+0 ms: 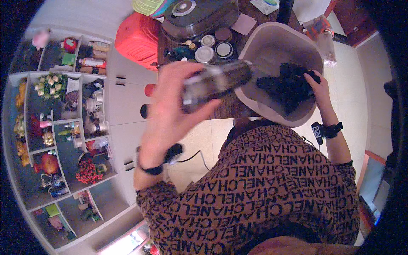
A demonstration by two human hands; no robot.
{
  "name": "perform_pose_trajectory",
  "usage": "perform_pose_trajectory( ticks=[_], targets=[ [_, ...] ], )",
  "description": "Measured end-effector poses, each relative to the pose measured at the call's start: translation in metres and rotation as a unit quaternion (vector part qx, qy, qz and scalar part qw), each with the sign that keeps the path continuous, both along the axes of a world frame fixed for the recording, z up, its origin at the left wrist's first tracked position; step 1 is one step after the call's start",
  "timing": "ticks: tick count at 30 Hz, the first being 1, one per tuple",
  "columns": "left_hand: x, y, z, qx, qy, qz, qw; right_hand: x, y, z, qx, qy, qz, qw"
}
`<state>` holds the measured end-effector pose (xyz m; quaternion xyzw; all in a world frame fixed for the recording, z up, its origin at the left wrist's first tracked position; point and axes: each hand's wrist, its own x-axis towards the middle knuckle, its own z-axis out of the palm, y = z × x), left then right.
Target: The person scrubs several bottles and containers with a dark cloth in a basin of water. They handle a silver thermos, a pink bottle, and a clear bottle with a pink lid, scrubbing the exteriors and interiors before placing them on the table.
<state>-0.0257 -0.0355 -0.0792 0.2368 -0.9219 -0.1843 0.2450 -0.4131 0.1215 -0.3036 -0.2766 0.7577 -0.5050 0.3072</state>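
My left hand (172, 108) grips a dark, clear-walled container (220, 79), possibly a jar or bottle, tilted with its far end by the rim of a beige plastic basin (248, 102). Motion blurs it, so its contents cannot be told. Inside the basin, my right hand (319, 87) grasps the edge of a bunched black cloth (287, 87). The basin sits at the right end of a dark wooden table (234, 106), close to my body.
Several round lidded jars (204, 54) stand behind the container, near a large dark lidded pan (200, 19). Left of the table is a red plastic chair (137, 41). Shelves (68, 124) with flowers and ornaments line the left wall. A plastic-wrapped package (322, 35) lies beyond the basin.
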Motion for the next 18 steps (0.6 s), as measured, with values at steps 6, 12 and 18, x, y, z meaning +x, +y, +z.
perform_pose_trajectory(
  ticks=[6, 12, 18],
  targets=[
    [0.061, -0.034, 0.055, -0.015, -0.125, 0.122, 0.985, 0.000, -0.001, 0.000, -0.026, -0.015, -0.019, 0.999],
    [0.082, -0.100, -0.005, 0.035, -0.205, 0.098, 0.973, 0.008, -0.007, 0.004, -0.044, -0.028, -0.031, 0.998],
    [0.086, -0.145, -0.086, 0.076, -0.266, 0.090, 0.957, 0.006, -0.009, 0.007, -0.041, -0.035, -0.032, 0.998]
  ],
)
